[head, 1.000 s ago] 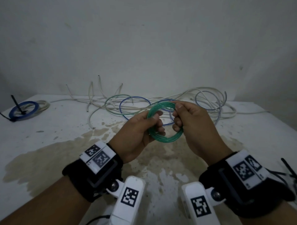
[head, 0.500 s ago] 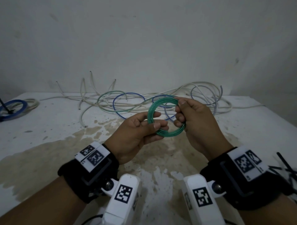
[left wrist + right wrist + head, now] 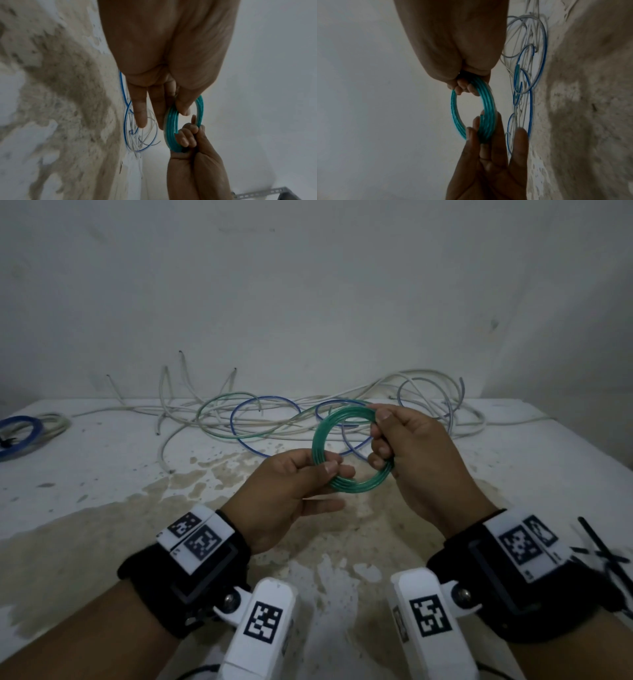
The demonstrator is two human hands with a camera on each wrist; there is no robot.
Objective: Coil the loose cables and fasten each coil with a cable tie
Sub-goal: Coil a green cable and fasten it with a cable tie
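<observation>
A green cable coil of several turns hangs in the air between both hands above the stained table. My left hand pinches its lower left arc between thumb and fingers, with the other fingers held straight. My right hand curls round its right side, thumb on the top arc. The left wrist view shows the green coil pinched by my left hand, and the right wrist view shows the green coil gripped by my right hand. No tie shows on this coil.
Loose white, blue and green cables sprawl along the back of the table by the wall. A tied blue coil and a white coil lie at the far left edge. Black cable ties lie at the right, behind my right wrist.
The green coil has risen slightly and turned more face-on. My left fingers have loosened from a full grip to a thumb-and-finger pinch. The view has shifted a little.
</observation>
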